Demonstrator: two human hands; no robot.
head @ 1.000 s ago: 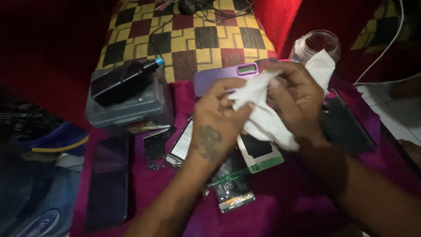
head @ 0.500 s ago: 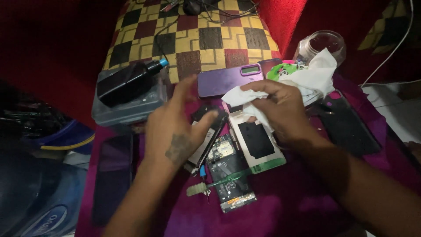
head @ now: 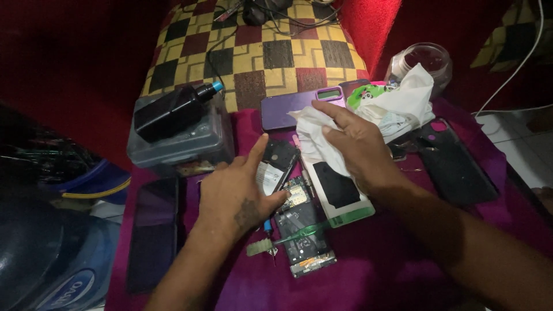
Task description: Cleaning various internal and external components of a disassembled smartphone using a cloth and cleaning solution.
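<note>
Magenta cloth (phone parts atop).

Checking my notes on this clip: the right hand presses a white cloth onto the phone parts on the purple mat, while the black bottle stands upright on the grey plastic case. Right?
Not quite. In the head view the black bottle lies on its side on the grey plastic case, not upright. The rest holds: the right hand presses the white cloth onto the phone parts on the purple mat.
</note>
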